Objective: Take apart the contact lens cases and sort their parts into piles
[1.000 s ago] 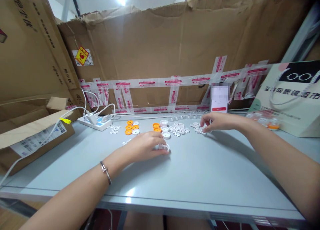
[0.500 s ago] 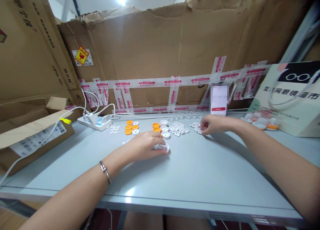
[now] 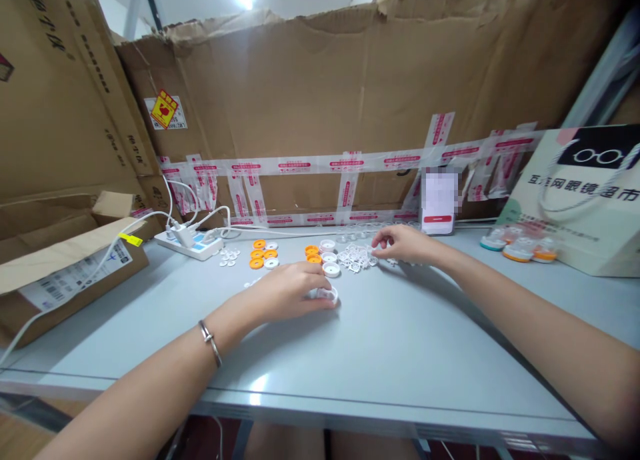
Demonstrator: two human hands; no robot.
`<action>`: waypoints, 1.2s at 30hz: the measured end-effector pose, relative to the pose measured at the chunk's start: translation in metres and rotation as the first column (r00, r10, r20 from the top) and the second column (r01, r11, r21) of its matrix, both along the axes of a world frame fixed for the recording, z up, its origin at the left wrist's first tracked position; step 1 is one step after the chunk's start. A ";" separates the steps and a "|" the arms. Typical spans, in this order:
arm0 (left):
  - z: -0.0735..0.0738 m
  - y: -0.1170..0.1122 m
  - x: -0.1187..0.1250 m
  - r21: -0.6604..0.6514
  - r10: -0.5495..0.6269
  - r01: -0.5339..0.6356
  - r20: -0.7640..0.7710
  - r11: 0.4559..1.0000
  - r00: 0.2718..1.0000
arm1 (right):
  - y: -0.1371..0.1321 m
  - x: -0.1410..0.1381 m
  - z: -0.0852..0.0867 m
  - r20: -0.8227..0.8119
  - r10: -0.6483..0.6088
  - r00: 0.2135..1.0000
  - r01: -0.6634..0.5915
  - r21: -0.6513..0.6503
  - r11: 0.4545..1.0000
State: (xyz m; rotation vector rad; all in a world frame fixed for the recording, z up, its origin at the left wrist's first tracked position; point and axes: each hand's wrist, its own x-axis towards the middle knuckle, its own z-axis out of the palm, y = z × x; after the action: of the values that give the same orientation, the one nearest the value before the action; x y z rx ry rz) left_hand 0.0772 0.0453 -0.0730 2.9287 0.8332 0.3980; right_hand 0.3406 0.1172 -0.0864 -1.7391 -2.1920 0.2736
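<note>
1. Head view: I see left hand [image 3: 293, 290] with its fingers closed around the rim of a white cup [image 3: 333, 295], which sits at the counter [image 3: 390, 353] surface, near the middle.
2. Right hand [image 3: 405, 245]: thumb and index bent toward each other beside the white parts pile [image 3: 355, 259]. I can't tell if they grip a part.
3. Orange cups [image 3: 313, 260] and white cups [image 3: 331, 269] grouped left of that pile, just beyond the left hand.
4. Phone [image 3: 438, 213] upright behind the right wrist; clear-topped pieces [image 3: 518, 253] beside the paper bag [image 3: 575, 227].
</note>
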 end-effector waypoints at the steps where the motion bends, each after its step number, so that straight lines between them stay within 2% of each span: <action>1: 0.000 0.000 0.000 0.001 0.000 0.000 0.000 1.000 1.000 | 0.001 -0.001 -0.001 -0.009 -0.009 1.000 0.009 0.005 1.000; 5: 0.001 -0.001 0.000 0.003 0.008 -0.008 -0.004 1.000 1.000 | 0.002 -0.010 -0.006 -0.079 -0.012 0.997 0.018 0.076 0.997; 9: 0.001 -0.001 0.000 -0.002 0.024 -0.024 -0.017 1.000 1.000 | -0.006 -0.027 -0.012 -0.116 0.239 0.964 -0.212 0.203 0.956; 11: 0.001 -0.001 0.000 -0.011 0.022 -0.022 -0.021 1.000 1.000 | -0.010 -0.034 -0.015 -0.106 0.346 0.932 -0.324 0.179 0.929; 15: 0.001 0.001 -0.001 -0.039 0.003 -0.003 -0.021 0.999 1.000 | -0.013 -0.038 -0.019 -0.051 0.430 0.901 -0.426 0.080 0.901; 18: 0.002 0.002 -0.002 -0.063 0.000 0.000 -0.006 0.998 1.000 | -0.013 -0.034 -0.019 -0.061 0.416 0.907 -0.412 0.064 0.909; 22: 0.004 0.004 -0.005 -0.092 0.084 -0.082 0.021 0.992 0.996 | -0.021 -0.034 -0.009 -0.170 0.337 0.926 -0.318 0.128 0.939; 24: 0.002 0.005 -0.006 -0.138 0.130 -0.127 0.013 0.982 0.991 | -0.030 -0.041 -0.001 -0.217 0.379 0.900 -0.355 0.138 0.924; 27: -0.004 0.007 -0.005 -0.203 0.166 -0.166 -0.016 0.965 0.986 | -0.046 -0.056 0.006 -0.221 0.449 0.865 -0.443 0.082 0.893; 31: -0.013 0.011 -0.002 -0.232 0.160 -0.152 0.018 0.961 0.987 | -0.061 -0.074 0.004 -0.152 0.501 0.852 -0.503 0.027 0.864; 36: -0.017 0.014 0.000 -0.266 0.124 -0.103 0.063 0.959 0.990 | -0.066 -0.081 -0.002 -0.211 0.449 0.868 -0.464 -0.027 0.885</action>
State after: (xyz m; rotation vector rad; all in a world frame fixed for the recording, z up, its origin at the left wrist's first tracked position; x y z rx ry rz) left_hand 0.0770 0.0591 -0.0898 2.6144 0.9651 0.3758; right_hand 0.2598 0.0514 -0.0881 -1.1366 -2.4367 0.6245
